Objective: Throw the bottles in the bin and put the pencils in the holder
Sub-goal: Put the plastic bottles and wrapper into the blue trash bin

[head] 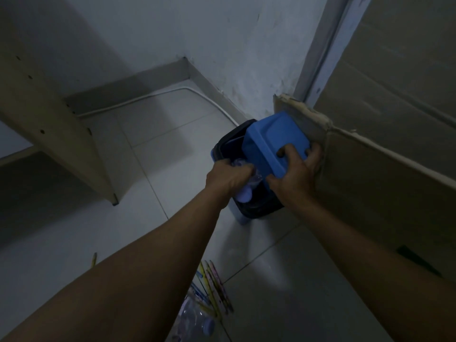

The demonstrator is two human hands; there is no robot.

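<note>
A dark bin with a blue lid stands on the floor in the corner. My right hand grips the lid's near edge and holds it tilted up. My left hand is closed around a clear plastic bottle with a pale blue cap, held over the bin's open mouth. Another clear bottle lies on the floor near my left forearm. Beside it lie several pencils, and one more pencil lies apart to the left.
A large cardboard box presses against the bin on the right. A beige shelf unit stands at left. A white cable runs along the tiled floor by the wall.
</note>
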